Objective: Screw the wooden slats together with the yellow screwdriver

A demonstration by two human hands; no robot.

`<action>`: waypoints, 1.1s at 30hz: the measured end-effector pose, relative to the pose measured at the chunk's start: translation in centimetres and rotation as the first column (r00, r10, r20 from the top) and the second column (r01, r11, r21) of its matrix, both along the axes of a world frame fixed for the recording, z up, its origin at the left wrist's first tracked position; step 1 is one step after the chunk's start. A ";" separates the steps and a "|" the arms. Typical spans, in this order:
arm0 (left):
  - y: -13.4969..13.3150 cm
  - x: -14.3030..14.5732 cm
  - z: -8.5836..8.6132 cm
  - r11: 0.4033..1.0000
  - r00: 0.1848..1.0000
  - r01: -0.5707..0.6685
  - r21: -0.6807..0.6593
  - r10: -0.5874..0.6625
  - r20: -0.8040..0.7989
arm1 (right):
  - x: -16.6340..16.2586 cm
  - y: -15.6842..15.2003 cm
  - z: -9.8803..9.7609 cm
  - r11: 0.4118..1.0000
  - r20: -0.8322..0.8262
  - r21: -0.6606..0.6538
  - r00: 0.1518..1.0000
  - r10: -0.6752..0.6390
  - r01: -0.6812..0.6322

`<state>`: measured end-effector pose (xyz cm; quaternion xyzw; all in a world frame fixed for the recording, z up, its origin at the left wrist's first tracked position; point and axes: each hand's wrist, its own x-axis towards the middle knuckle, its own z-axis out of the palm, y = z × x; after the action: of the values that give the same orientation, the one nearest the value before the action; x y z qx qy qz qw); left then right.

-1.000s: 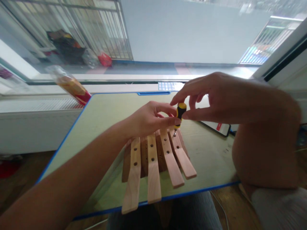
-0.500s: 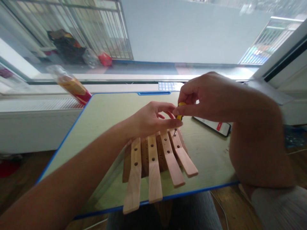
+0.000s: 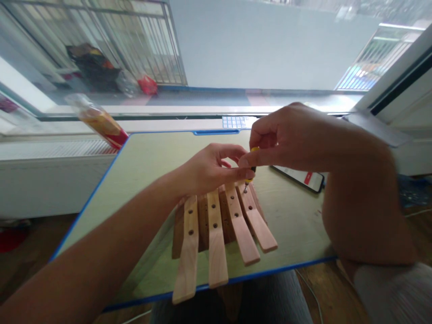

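Observation:
My right hand (image 3: 280, 139) is closed round the top of a small yellow-and-black screwdriver (image 3: 250, 178). Its metal tip stands in a hole near the upper end of the rightmost wooden slat (image 3: 260, 230). From the other side, my left hand (image 3: 216, 168) pinches the screwdriver's lower part between thumb and fingers, over the slats' upper ends. Several pale, bent slats, each showing two dark holes or screws, lie across a darker wooden board (image 3: 204, 234). My left hand hides part of the board's far side.
The assembly rests on a small blue-edged table (image 3: 151, 157), the slat ends reaching towards its front edge. A phone (image 3: 303, 178) lies beyond my right wrist. At the back left a bottle (image 3: 103, 123) leans by the radiator (image 3: 50, 180); a window is behind.
The screwdriver handle has turned between my fingers, its yellow and black parts showing differently. My right fingers have shifted slightly left and down; the slats stay nearly in place.

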<state>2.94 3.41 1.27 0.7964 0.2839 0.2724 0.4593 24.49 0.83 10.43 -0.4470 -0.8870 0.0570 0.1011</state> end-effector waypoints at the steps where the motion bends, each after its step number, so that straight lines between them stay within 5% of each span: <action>1: 0.0 0.0 0.0 1.000 1.000 -0.004 -0.001 0.004 0.000 | 0.2 -0.1 0.2 1.000 -0.013 -0.011 1.000 0.024 -0.024; 8: 0.4 0.0 -0.2 1.000 1.000 0.007 0.022 -0.007 -0.024 | 1.0 -0.7 0.8 0.981 -0.077 -0.103 0.984 0.157 -0.165; 33: 0.3 0.0 -0.2 0.999 1.000 0.023 0.028 -0.023 -0.002 | 0.3 -0.4 0.0 1.000 -0.012 0.015 1.000 0.005 -0.004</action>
<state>2.98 3.75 1.08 0.8062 0.2714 0.2703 0.4510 24.80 0.42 10.47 -0.4439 -0.8877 0.0532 0.1098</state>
